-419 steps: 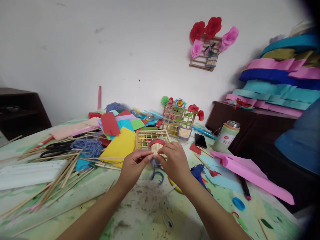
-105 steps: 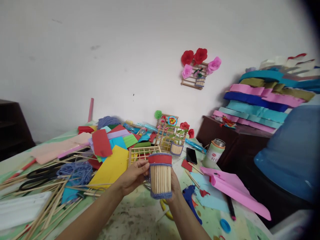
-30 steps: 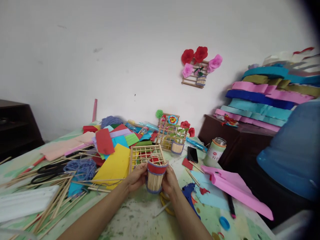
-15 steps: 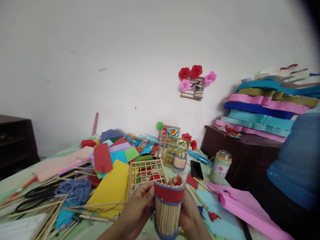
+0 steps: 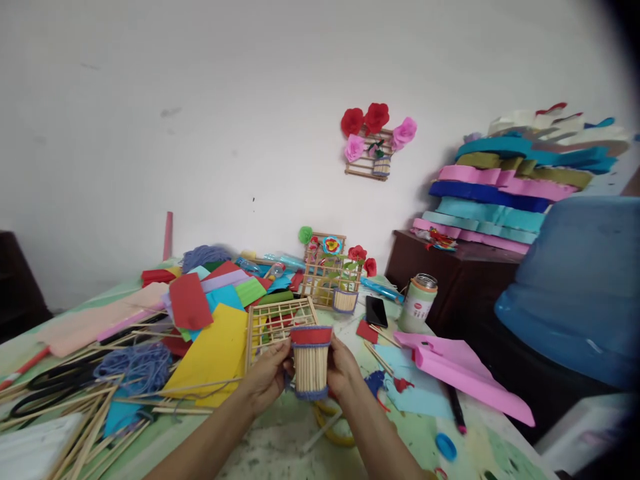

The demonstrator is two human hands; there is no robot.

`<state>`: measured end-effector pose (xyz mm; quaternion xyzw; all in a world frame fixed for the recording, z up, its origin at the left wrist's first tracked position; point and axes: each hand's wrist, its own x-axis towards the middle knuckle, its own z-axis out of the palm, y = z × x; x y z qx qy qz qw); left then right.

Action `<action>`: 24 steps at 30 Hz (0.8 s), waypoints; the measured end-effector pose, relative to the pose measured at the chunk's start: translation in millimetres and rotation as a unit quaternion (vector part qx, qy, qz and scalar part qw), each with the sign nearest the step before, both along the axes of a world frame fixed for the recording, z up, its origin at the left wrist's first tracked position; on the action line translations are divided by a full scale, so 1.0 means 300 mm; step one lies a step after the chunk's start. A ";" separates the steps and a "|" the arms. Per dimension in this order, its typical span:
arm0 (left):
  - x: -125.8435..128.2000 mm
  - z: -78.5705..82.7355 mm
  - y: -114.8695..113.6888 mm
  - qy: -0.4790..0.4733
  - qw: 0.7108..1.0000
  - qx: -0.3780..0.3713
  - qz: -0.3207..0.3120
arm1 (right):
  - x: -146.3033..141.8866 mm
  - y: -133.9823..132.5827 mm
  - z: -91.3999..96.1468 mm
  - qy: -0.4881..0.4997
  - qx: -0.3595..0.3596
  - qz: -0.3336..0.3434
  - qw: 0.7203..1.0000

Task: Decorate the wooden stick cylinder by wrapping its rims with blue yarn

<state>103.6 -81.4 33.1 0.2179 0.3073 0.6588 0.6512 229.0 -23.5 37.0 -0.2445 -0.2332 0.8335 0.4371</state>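
Note:
Between my two hands I hold a small basket (image 5: 311, 370) made of upright wooden sticks, with a red band near its top and blue yarn round its edges. My left hand (image 5: 270, 377) grips its left side and my right hand (image 5: 343, 365) its right side, with fingers partly hidden behind it. Just behind lies a stick lattice (image 5: 280, 317) on the table. Under the basket and close to my right forearm are yellow-handled scissors (image 5: 334, 430), partly covered.
Coloured paper (image 5: 210, 357), blue yarn (image 5: 134, 368), black scissors (image 5: 60, 383) and loose sticks (image 5: 100, 427) crowd the left. To the right are a phone (image 5: 376, 311), a jar (image 5: 419, 303), pink paper (image 5: 470, 373) and a blue cap (image 5: 446, 447). A flower-decorated lattice (image 5: 333, 273) stands behind.
Both hands have carried the basket farther out over the table, and it now stands more upright with its front facing me. The camera view has shifted, showing more of the right side.

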 end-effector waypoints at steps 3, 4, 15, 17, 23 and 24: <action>0.002 -0.004 -0.004 -0.007 1.000 -0.009 0.007 | 0.001 0.008 -0.024 0.020 0.015 0.031 0.999; 0.002 -0.003 -0.006 -0.009 1.000 -0.012 0.008 | 0.000 0.010 -0.029 0.022 0.020 0.037 0.999; 0.013 0.045 -0.029 -0.013 1.000 0.004 -0.002 | 0.004 0.014 -0.017 0.027 0.043 0.059 0.997; 0.014 0.062 -0.037 0.003 1.000 0.015 -0.012 | 0.008 0.008 -0.006 0.031 0.044 0.057 0.997; 0.022 0.099 -0.068 0.027 0.997 0.056 -0.047 | -0.003 -0.012 0.023 0.021 0.057 0.102 0.993; 0.024 0.103 -0.073 0.031 0.996 0.059 -0.051 | -0.007 -0.014 0.023 0.019 0.066 0.093 0.993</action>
